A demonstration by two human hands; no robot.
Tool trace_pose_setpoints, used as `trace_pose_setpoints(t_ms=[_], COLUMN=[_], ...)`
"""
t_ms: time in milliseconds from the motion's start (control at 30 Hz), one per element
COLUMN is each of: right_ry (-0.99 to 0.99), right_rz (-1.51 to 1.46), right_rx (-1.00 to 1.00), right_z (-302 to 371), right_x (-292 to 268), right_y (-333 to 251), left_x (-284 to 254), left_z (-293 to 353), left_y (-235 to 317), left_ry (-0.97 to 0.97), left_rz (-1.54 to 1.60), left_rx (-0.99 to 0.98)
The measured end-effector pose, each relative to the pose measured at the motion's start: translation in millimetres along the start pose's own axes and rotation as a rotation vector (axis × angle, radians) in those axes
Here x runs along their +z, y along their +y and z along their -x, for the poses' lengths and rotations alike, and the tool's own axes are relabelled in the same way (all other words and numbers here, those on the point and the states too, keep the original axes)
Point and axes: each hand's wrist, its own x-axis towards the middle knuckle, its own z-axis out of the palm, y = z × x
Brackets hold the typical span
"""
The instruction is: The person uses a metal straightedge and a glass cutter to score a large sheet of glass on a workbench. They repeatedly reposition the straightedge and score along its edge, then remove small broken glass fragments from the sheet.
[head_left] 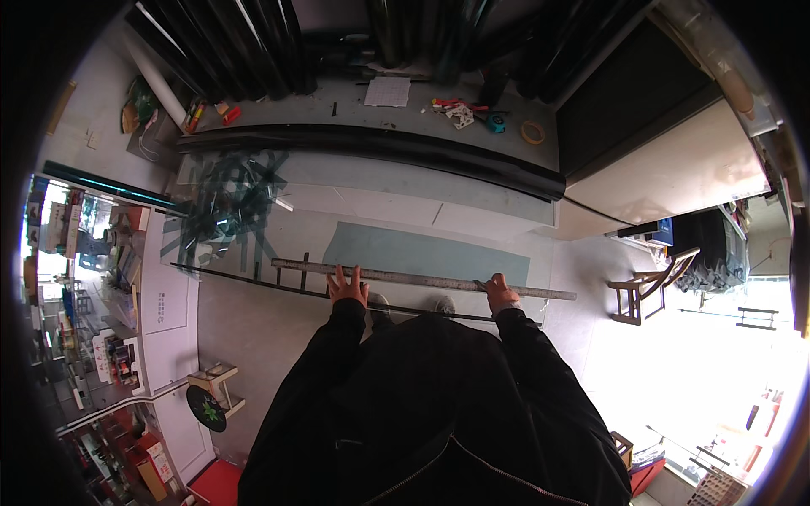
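A long metal ruler (413, 277) lies across the near part of the glass-topped table, slanting slightly down to the right. My left hand (348, 287) rests on its left part, fingers spread and fingertips pressing on the ruler. Over the ruler's right part, my right hand (503, 293) is closed. A small dark tip sticks out from its fingers to the left, too small to name. Just beyond the ruler lies a flat sheet of blue-green film (422, 247), its near edge along the ruler.
A black film roll (380, 153) lies across the table. Tangled film strips (236, 198) heap at the left. Behind are a tape measure (495, 124), a tape ring (532, 132) and upright dark rolls (240, 46). A wooden chair (645, 287) stands right, a stool (211, 405) lower left.
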Motion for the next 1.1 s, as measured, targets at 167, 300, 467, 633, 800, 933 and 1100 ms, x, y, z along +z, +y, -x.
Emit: trace_pose_setpoints(t_ms=[167,300,467,633,800,933,1100], right_ry=[0.054,0.007,0.047,0.056,-0.010,0.072,0.106], right_rz=[-0.015,-0.003,-0.026,-0.063,-0.056,-0.064,-0.050], right_rx=[-0.020,0.006,0.008,0.006,0.045,0.012,0.003], right_z=[1.6,2.2,5.6,8.3,6.5,4.5,5.6], right_x=[0.1,-1.2,-2.9,-8.0,-6.2,2.1,5.7], right_y=[-1.6,-2.4,-5.4,-7.0,-6.4,-4.3,-0.8], left_x=[-5.1,-7.2,2.9,9.6,0.9,-6.1,-7.2], left_z=[-0.3,-2.4,1.4,4.1,7.5,7.4,1.0], left_y=[-1.1,-1.6,-10.0,-12.9,-2.5,-0.5,3.9], left_ry=[-0.189,-0.194,-0.069,0.044,-0.048,-0.057,-0.112], left_rz=[-0.059,-0.041,-0.020,-0.027,-0.043,-0.034,-0.074], left_rx=[-0.039,-0.078,-0.024,-0.035,-0.169,-0.174,-0.212])
